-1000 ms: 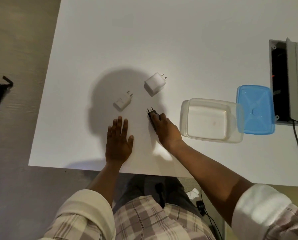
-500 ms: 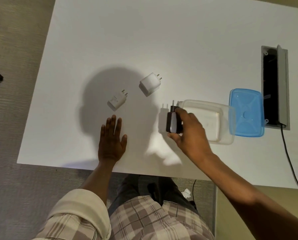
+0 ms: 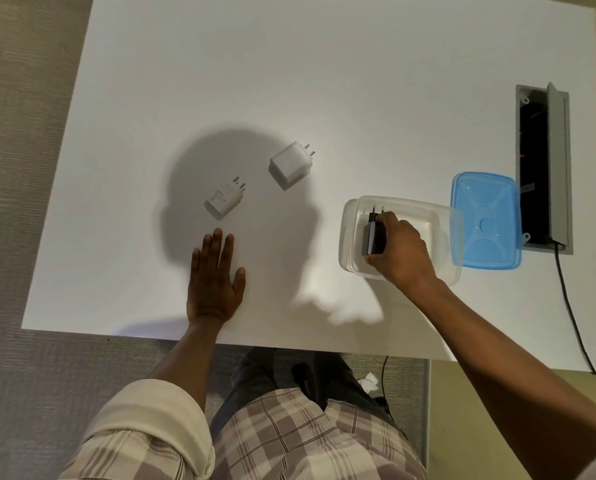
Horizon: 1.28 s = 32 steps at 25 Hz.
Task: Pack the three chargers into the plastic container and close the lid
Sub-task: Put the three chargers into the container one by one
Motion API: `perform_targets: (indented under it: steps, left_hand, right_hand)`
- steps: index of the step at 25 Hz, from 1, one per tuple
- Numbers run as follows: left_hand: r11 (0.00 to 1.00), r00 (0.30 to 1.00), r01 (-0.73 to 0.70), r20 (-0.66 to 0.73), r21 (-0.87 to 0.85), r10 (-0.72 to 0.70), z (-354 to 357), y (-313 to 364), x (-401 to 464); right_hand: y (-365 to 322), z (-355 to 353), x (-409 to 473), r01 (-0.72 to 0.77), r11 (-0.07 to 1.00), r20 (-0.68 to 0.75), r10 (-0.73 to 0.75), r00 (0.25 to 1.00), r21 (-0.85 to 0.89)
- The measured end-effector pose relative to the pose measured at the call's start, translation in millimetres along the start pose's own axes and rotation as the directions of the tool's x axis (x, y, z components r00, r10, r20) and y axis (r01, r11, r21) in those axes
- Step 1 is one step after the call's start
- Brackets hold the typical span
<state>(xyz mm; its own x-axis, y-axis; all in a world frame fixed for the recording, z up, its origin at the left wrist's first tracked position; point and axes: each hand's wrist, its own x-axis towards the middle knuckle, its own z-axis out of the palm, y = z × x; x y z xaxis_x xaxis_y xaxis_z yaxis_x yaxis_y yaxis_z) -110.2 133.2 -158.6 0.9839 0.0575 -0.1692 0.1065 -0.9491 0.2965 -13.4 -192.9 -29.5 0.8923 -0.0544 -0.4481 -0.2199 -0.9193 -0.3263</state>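
The right hand (image 3: 402, 251) clasps the black plug-in charger (image 3: 372, 237) in its grip, inside the clear rectangular plastic container (image 3: 442, 216) on the white desk (image 3: 289, 81). The left hand (image 3: 215, 275) lies flat, released. Two white cube chargers (image 3: 291, 164) (image 3: 224, 199) sit nearby; the blue plastic lid (image 3: 485, 220) rests against the container's right rim.

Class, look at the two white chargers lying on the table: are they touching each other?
Apart. The head view shows bare table between the smaller white charger and the larger white charger.
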Motion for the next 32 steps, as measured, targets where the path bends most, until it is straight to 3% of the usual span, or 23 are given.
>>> perform_targets:
  steps: [6, 22, 26, 29, 32]
  left_hand:
    - [1.0, 1.0, 0.003, 0.001, 0.004, -0.003, 0, 0, 0]
    - [0.999, 1.0, -0.017, -0.006, -0.033, 0.017, 0, -2, -1]
    - [0.998, 0.998, -0.049, 0.024, -0.035, 0.05, -3, -7, 0]
    - [0.998, 0.997, -0.064, 0.03, -0.017, 0.065, -9, -28, 2]
    - [0.997, 0.996, -0.082, 0.032, 0.015, 0.081, -20, -57, 6]
  right_hand:
    - [-2, 19, 17, -0.002, 0.995, 0.055, 0.007, 0.998, -0.097]
    - [1, 25, 13, -0.008, 0.994, 0.085, 0.018, 0.996, -0.109]
    - [-14, 6, -1, -0.044, 0.999, -0.162, 0.048, 0.986, 0.029]
    - [-52, -11, -22, 0.104, 0.981, -0.362, -0.039, 0.931, 0.163]
    - [-99, 1, -27, 0.234, 0.943, -0.364, -0.137, 0.921, 0.238]
